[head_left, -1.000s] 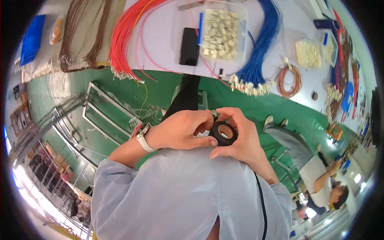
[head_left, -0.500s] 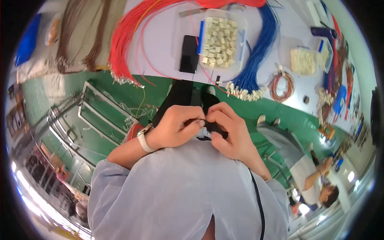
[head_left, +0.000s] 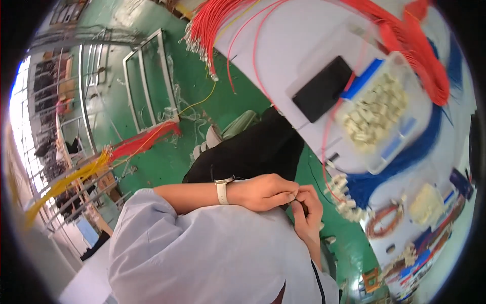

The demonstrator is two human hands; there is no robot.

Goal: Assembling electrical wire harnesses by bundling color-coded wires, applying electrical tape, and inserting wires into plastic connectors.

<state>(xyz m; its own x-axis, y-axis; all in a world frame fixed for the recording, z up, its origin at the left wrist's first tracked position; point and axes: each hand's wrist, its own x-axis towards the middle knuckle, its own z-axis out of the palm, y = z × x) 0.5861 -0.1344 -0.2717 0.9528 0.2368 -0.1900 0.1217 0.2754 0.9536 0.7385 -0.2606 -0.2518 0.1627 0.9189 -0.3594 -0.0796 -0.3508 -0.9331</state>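
My left hand [head_left: 266, 192], with a pale-strapped watch [head_left: 221, 191] on its wrist, meets my right hand [head_left: 308, 209] in front of my light shirt. The fingertips of both are pinched together. A small dark bit shows between them, but I cannot make out what it is. Beyond the hands, at the table's edge, hang white connectors [head_left: 346, 198] on the ends of blue wires [head_left: 369, 183]. A black phone [head_left: 322, 89] lies on the white table [head_left: 281, 55] beside a clear plastic box [head_left: 362, 79] of small cream connectors [head_left: 375, 112].
Red wires [head_left: 211, 21] with metal ends hang over the table's far edge. A coil of wires [head_left: 385, 221] lies at the right, near a second box [head_left: 426, 205]. On the left stands a metal frame [head_left: 144, 86], with yellow wires [head_left: 68, 183] in front of it on the green floor [head_left: 202, 96].
The view has turned left, so the table and boxes now sit to the right and tilted. My hands have drawn closer together, and the dark thing between them shows less.
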